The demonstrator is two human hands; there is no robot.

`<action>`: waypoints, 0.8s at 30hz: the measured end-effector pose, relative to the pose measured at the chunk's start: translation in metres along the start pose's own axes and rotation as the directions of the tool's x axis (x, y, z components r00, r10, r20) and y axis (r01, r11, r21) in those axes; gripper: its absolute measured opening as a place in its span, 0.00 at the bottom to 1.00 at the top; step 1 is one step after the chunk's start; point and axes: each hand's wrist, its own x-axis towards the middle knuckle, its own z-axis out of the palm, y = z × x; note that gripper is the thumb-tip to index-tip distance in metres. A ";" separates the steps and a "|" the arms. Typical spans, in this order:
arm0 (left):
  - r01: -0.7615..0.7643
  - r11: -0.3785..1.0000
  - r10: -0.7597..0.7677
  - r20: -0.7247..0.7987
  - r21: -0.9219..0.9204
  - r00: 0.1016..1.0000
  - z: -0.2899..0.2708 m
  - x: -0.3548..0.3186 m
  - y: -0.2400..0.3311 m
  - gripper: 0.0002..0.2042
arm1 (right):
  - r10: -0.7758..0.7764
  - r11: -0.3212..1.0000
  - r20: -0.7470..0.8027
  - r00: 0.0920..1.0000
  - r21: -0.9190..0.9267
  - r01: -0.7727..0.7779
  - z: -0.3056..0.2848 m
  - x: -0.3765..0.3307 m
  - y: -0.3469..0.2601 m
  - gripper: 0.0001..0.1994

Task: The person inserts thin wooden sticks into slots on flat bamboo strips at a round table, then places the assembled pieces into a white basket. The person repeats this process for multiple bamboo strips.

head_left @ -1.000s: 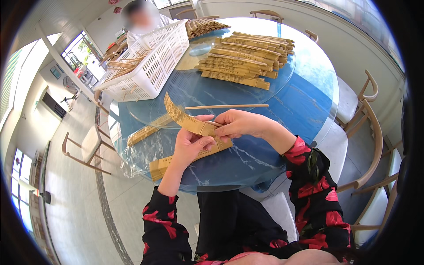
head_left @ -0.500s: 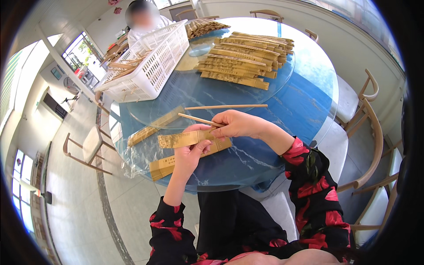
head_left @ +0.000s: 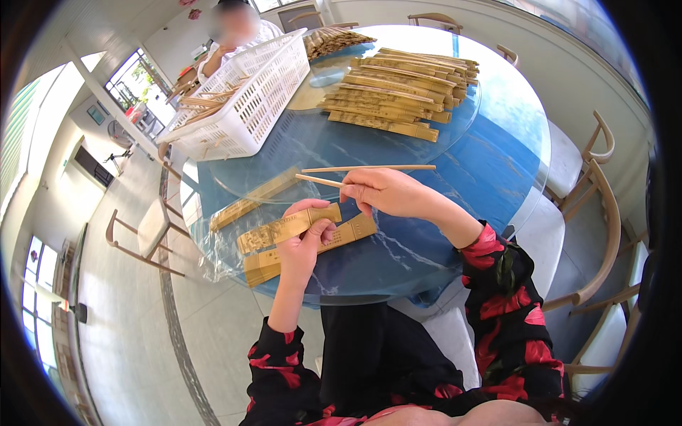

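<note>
A flat paper sleeve (head_left: 288, 227) is pinched by the left hand (head_left: 307, 241) just above the blue counter (head_left: 455, 177). A thin wooden stick (head_left: 320, 181) is pinched by the right hand (head_left: 387, 192), close beside the sleeve. More sleeves (head_left: 398, 99) are piled near a white basket (head_left: 241, 92).
</note>
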 end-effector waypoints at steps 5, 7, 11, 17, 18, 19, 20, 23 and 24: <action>-0.019 0.999 0.014 -0.129 -0.038 0.992 -0.013 -0.002 0.002 0.12 | -0.065 0.998 0.125 0.990 0.011 0.064 -0.030 -0.005 -0.001 0.13; -0.037 0.998 0.028 -0.145 -0.059 0.989 -0.012 0.000 0.003 0.12 | -0.049 0.999 0.148 0.988 -0.017 0.052 -0.033 -0.006 0.002 0.13; -0.067 0.995 0.057 -0.131 -0.080 0.990 -0.012 0.000 0.003 0.12 | 0.011 0.996 0.161 0.987 -0.089 0.003 -0.032 -0.009 -0.003 0.12; -0.046 0.998 0.042 -0.094 -0.038 0.995 -0.014 -0.002 0.004 0.13 | 0.045 0.993 0.193 0.980 -0.120 -0.022 -0.027 -0.006 -0.005 0.12; -0.035 0.999 0.033 -0.079 -0.023 0.996 -0.014 -0.002 0.004 0.13 | 0.043 0.993 0.209 0.977 -0.115 -0.019 -0.026 -0.006 -0.004 0.12; -0.024 1.000 0.024 -0.064 -0.007 0.998 -0.014 -0.002 0.005 0.13 | 0.041 0.994 0.226 0.973 -0.111 -0.016 -0.025 -0.005 -0.002 0.12; -0.031 1.000 0.031 -0.064 0.000 0.997 -0.013 -0.002 0.007 0.13 | 0.038 0.994 0.243 0.969 -0.106 -0.012 -0.023 -0.004 0.000 0.12; -0.040 0.999 0.038 -0.063 -0.034 0.997 -0.006 0.000 0.009 0.16 | -0.006 0.999 0.254 0.967 -0.034 0.015 -0.020 -0.005 0.002 0.12; -0.033 0.997 0.028 -0.074 -0.066 0.997 -0.007 0.000 0.009 0.17 | -0.026 0.999 0.246 0.969 -0.036 0.036 -0.018 -0.004 0.003 0.12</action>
